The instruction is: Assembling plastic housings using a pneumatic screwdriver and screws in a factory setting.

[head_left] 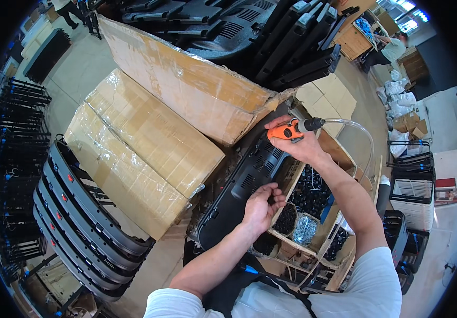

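An orange-and-black screwdriver [288, 131], powered and fed by a clear hose [363, 135], is gripped in my right hand [304, 147]. It lies sideways over the far end of a long black plastic panel [223, 212] with vent slots. My left hand [263, 206] hovers over the panel's right edge, beside a bin of small black screws [284, 218]. Its fingers are curled together, and whatever they hold is too small to make out. Silver screws [305, 230] fill the neighbouring compartment, and black plastic parts [310, 193] lie farther up the wooden box.
A large taped carton [133, 159] stands left of the panel, with an upright cardboard sheet [186, 74] behind it. Curved grey-black panels [80, 228] are stacked at the left. More black panels [234, 26] are piled at the back. Another person [393, 49] works at the far right.
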A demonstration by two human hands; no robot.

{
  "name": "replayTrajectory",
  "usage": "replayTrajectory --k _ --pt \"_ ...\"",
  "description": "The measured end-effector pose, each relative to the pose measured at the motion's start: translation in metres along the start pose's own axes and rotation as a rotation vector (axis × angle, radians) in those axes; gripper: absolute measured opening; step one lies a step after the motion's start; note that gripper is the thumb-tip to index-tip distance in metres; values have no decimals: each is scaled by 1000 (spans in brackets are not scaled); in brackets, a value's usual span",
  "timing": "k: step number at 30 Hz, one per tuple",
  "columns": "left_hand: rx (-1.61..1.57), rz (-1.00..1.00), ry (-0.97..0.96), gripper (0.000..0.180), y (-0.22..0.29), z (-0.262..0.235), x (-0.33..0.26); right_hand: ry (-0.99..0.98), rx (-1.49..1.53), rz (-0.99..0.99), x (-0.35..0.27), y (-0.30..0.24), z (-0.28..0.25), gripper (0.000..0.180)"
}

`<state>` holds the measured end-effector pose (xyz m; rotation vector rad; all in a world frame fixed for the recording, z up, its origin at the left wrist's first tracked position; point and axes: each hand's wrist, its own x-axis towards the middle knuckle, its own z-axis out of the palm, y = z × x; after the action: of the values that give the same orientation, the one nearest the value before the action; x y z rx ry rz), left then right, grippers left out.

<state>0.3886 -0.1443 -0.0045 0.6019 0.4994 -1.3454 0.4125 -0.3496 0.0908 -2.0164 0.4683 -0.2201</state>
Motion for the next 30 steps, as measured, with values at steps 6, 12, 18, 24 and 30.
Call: replayTrajectory --k 6,12,18,24,30 --pt "-1 -113 36 25 -18 -24 -35 -7 -10 12 2 1 -1 30" --pt "47 -139 15 25 -27 -53 -54 -6 23 -14 5 3 -1 29" --pt "99 -121 14 24 -28 -58 -61 12 45 5 4 5 -3 31" --pt "101 -84 12 25 -31 -65 -71 -5 30 7 4 0 -1 31" --pt "57 -35 49 25 -30 -73 -84 -22 -29 28 -1 5 0 35"
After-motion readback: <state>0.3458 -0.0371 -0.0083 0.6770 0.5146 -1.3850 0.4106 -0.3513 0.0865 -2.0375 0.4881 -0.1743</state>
